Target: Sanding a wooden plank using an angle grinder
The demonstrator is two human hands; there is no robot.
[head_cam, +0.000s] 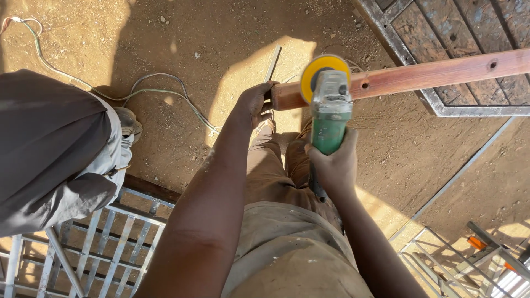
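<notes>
Nearest to the camera are the person's own dusty beige work trousers (pixel 276 243), seen from above, with both bare arms reaching forward over them. At the lower left lies a grey metal grille of welded bars (pixel 110 243) on the ground, and above it another person's leg in grey trousers (pixel 49 149) with a worn shoe (pixel 130 124) stands close by. At the lower right is a second light metal frame (pixel 441 259), partly in sunlight.

The right hand (pixel 334 165) is closed around the green body of an angle grinder with a grey head and a yellow disc (pixel 328 105). The grinder points away from the person, and its disc sits just at the near end of a long reddish-brown painted metal bar (pixel 419 74). The left hand (pixel 255 102) grips this same end of the bar, fingers wrapped over it, just beside the disc. The bar runs from the hands to the upper right.

Behind the left hand, a thin grey flat metal strip (pixel 273 63) lies on the brown sandy ground (pixel 210 33). Pale cables (pixel 165 88) curl over the ground at the left. Farthest, at the upper right, is a rusty metal panel with a grey frame (pixel 458 33), under the far part of the bar.
</notes>
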